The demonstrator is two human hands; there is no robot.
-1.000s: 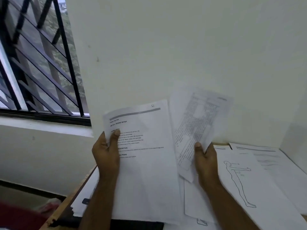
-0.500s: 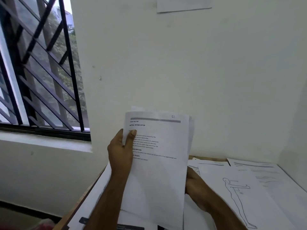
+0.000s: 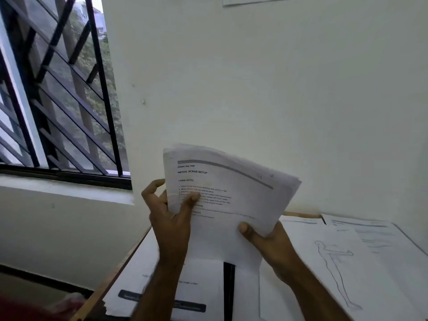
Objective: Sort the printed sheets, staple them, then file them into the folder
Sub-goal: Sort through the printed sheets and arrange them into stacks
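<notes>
Above the table (image 3: 120, 269), both hands (left (image 3: 170, 218), right (image 3: 269, 242)) grip the stack (image 3: 231, 195).

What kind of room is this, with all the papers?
Probably a home study or small office corner. A wooden desk covered in printed sheets stands against a plain wall, beside a barred window with trees outside. Two hands hold a stack of pages.

At frame centre, the left hand (image 3: 170, 218) and right hand (image 3: 269, 239) grip a stack of printed sheets (image 3: 229, 195) above the surface (image 3: 111, 281), where loose sheets (image 3: 342, 262) lie lower right.
</notes>
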